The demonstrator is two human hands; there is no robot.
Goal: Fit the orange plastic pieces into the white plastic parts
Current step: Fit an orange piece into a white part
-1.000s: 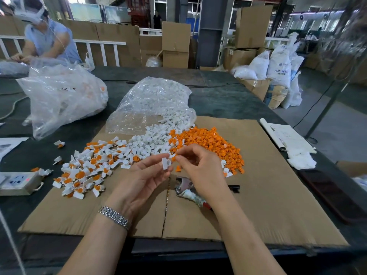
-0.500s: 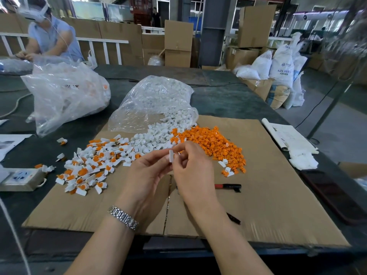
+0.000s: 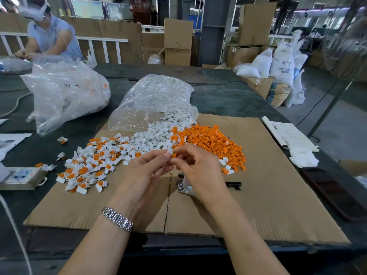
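Note:
My left hand point(image 3: 148, 171) pinches a small white plastic part point(image 3: 169, 150) between thumb and fingertips above the cardboard sheet point(image 3: 278, 195). My right hand point(image 3: 195, 169) pinches a small orange piece point(image 3: 174, 155) right against that white part. Behind my hands lie a heap of loose orange pieces point(image 3: 214, 141), a spill of white parts point(image 3: 158, 135) and, to the left, a pile of joined white-and-orange pieces point(image 3: 89, 165).
A clear bag of white parts point(image 3: 155, 100) lies behind the piles, a second bag point(image 3: 63, 92) at far left. Pliers point(image 3: 184, 188) lie under my right wrist. A power strip point(image 3: 21, 176) sits left, papers and a cloth point(image 3: 297, 143) right. Another person point(image 3: 47, 34) works opposite.
Both hands have stayed together above the cardboard. The orange piece now shows at my right fingertips against the white part, and the pliers under my right wrist are in sight again.

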